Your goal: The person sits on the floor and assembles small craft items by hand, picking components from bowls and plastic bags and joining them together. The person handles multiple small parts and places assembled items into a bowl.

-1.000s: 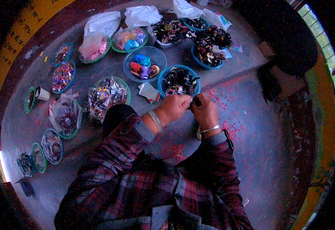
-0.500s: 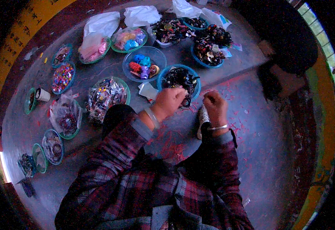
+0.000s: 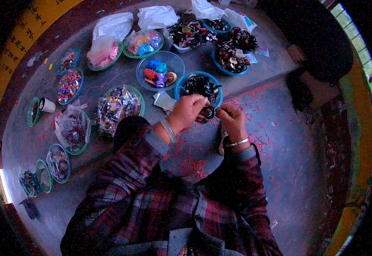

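My left hand (image 3: 187, 112) is closed in a pinch, with a small black elastic loop (image 3: 210, 112) hanging at its fingertips. Just right of the loop, my right hand (image 3: 233, 121) has thumb and finger pressed together; whatever it pinches is too small to make out. The hands are a short gap apart, in front of a blue basket (image 3: 178, 94) holding a tangle of black elastic bands (image 3: 201, 84). A silvery bangle circles each wrist.
A clear bowl (image 3: 140, 64) of bright bundles stands beyond the basket. Left of it are a green-rimmed basket (image 3: 142, 102) of wrapped trinkets and a basket of colourful beads (image 3: 70, 86). A blue basket of dark bands (image 3: 230, 73) sits at the far right. Red scraps (image 3: 190, 162) litter the floor.
My right hand has moved left and slightly down, close to my left fingertips. The black loop now shows clearly between the hands.
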`<control>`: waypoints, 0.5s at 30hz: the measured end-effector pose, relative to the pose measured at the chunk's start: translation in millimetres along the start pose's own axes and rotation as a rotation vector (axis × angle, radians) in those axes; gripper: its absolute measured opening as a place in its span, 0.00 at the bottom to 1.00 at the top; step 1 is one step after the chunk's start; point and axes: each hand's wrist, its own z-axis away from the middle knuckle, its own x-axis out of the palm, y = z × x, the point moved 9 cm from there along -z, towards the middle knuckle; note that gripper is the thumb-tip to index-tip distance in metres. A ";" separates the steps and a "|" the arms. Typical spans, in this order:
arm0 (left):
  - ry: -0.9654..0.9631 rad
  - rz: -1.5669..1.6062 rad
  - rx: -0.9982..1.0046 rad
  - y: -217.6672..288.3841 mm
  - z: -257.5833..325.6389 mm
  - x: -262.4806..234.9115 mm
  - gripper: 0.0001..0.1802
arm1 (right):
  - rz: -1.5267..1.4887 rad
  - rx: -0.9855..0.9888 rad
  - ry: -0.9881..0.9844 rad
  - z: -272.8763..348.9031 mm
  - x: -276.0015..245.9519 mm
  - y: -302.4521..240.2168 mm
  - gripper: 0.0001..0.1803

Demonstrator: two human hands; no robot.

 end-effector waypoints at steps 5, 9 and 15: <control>0.022 0.357 -0.043 -1.0 0.7 -0.3 0.15 | -0.445 0.165 0.038 -0.8 -1.7 11.5 0.12; -0.020 0.422 -0.097 -9.4 -1.7 -0.2 0.15 | -0.413 0.143 0.083 3.3 2.2 -8.3 0.13; 0.019 0.168 0.013 8.4 2.4 -1.9 0.15 | 0.413 -0.580 0.265 25.8 0.6 -89.1 0.17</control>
